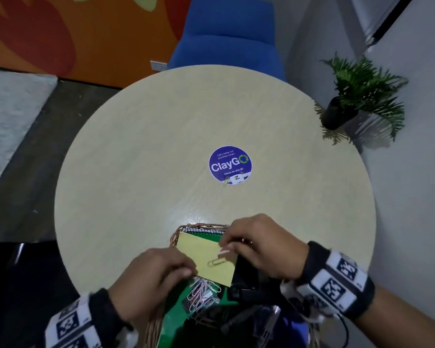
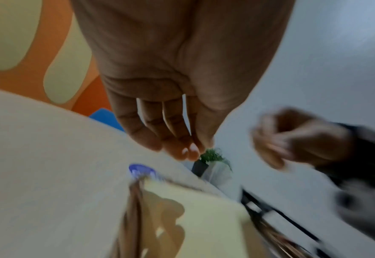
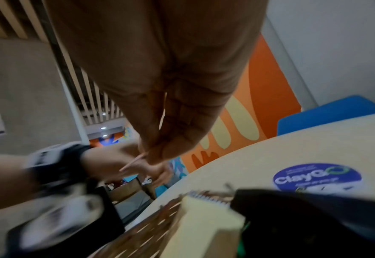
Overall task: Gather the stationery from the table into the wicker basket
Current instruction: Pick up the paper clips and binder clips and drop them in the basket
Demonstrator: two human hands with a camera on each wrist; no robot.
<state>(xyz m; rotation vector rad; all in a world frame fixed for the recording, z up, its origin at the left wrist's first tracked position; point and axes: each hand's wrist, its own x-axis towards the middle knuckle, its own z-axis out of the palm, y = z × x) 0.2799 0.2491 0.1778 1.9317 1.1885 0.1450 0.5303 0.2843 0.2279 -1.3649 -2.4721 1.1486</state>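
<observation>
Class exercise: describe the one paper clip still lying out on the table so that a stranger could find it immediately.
Start at the round table and find the purple ClayGo sticker near its middle. The paper clip lies at the sticker's near-left edge, beside a small white tag. Unlike the other clips, which sit in the basket, it lies alone on the tabletop.

Yellow pad (image 1: 206,257), green notebook (image 1: 206,236), purple sticker (image 1: 230,164), blue chair (image 1: 226,36).

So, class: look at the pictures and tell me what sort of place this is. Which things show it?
Probably an office pantry or break area. The round table bears a ClayGo sticker reading "Let's keep our pantries clean"; a blue chair stands behind it, with a potted plant and an orange mural wall nearby.
</observation>
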